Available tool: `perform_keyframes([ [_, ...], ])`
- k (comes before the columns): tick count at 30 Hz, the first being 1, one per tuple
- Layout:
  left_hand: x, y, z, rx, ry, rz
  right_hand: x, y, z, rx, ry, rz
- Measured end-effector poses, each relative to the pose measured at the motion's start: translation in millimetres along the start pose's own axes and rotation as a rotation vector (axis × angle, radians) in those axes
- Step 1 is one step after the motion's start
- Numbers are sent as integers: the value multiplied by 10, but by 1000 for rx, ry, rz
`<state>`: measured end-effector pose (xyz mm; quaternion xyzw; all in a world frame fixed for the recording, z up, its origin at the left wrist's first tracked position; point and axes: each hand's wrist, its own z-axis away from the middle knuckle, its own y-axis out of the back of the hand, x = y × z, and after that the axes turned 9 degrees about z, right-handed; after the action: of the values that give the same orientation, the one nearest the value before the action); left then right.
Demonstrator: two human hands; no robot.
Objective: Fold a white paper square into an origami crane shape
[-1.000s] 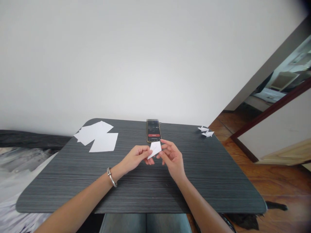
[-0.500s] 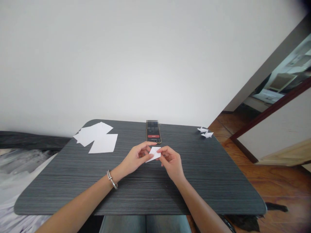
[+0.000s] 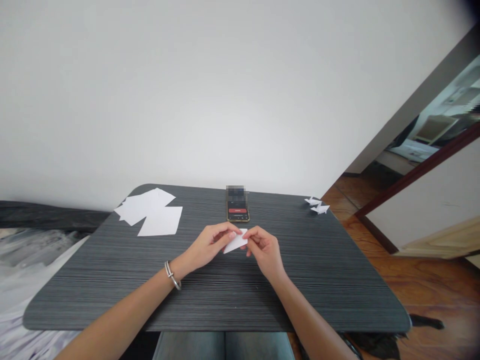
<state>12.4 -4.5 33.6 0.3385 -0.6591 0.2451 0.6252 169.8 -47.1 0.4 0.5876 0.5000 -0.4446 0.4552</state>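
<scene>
A small folded piece of white paper (image 3: 235, 243) is held between my two hands, a little above the middle of the dark table (image 3: 210, 300). My left hand (image 3: 210, 245) pinches its left side, thumb in front and index finger along the upper edge. On the other side, my right hand (image 3: 264, 250) grips the right corner between thumb and index finger. The fingers cover parts of the folds. A silver bracelet (image 3: 172, 276) circles my left wrist.
A phone (image 3: 237, 212) leans at the back of the table, just beyond my hands. Several white paper sheets (image 3: 161, 221) overlap at the back left. Two folded paper birds (image 3: 319, 209) stand near the back right edge. Behind the table rises a white wall (image 3: 210, 100).
My left index finger has bent inward from its stretched position onto the paper's upper edge. The paper is tilted slightly differently. My right hand has hardly moved.
</scene>
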Motion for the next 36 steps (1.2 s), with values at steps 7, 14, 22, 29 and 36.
perform_keyframes([
  [7, -28, 6, -20, 2, 9, 89, 1, -5, 0, -23, -4, 4],
  [14, -22, 37, -22, 25, 15, 76, 4, 1, -4, -13, -9, 11],
  [22, -13, 57, -12, -70, 105, 15, -3, 15, -9, 24, -3, 24],
  [29, -68, 78, -29, 27, 56, -118, -9, 16, -10, -28, -39, 53],
  [36, -72, 73, -25, 30, 58, -130, -16, 9, -6, -45, -77, 107],
])
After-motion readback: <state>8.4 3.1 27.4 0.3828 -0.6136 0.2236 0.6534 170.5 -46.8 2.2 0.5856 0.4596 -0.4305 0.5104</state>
